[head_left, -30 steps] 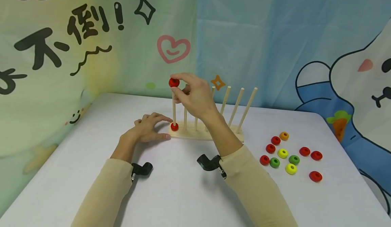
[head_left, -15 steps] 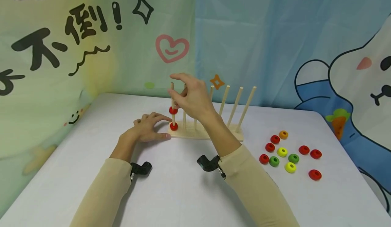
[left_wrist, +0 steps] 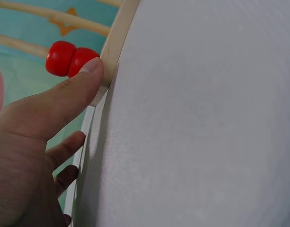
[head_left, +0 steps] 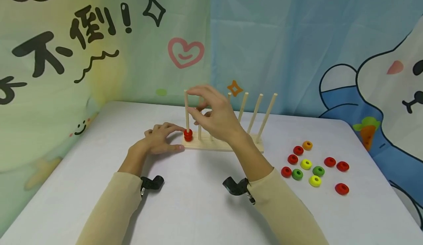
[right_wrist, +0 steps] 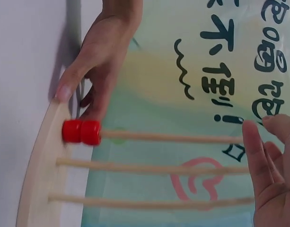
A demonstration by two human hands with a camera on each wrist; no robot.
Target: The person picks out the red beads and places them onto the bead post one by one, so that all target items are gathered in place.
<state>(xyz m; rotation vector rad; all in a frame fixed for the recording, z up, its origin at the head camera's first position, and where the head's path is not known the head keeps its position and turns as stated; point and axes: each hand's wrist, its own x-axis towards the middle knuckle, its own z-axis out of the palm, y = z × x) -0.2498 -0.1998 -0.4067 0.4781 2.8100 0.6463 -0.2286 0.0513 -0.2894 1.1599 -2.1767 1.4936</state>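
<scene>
On the leftmost peg [head_left: 186,111] of a pale wooden peg stand [head_left: 211,146], an upper red bead [head_left: 188,132] sits directly on a lower red bead [head_left: 188,138]. My left hand [head_left: 160,138] holds the stand's left end, thumb [left_wrist: 90,71] at the front corner and index finger at the back one. Beside the upper part of that peg is my right hand [head_left: 213,113], thumb and forefinger apart with no bead between them. In the right wrist view the red beads [right_wrist: 81,132] lie against the base, and the right fingers [right_wrist: 260,156] are near the peg tips.
Loose beads lie on the white table [head_left: 198,208] to the right: several red ones [head_left: 342,189], two yellow [head_left: 315,180], two green [head_left: 297,174] and one orange [head_left: 307,145]. More bare pegs [head_left: 267,118] rise from the stand. A printed cloth [head_left: 264,47] hangs behind.
My right hand has let go of a red bead at the peg's top. The bead has slid down onto the lower one. The right hand has drawn slightly down and right; the left stays put.
</scene>
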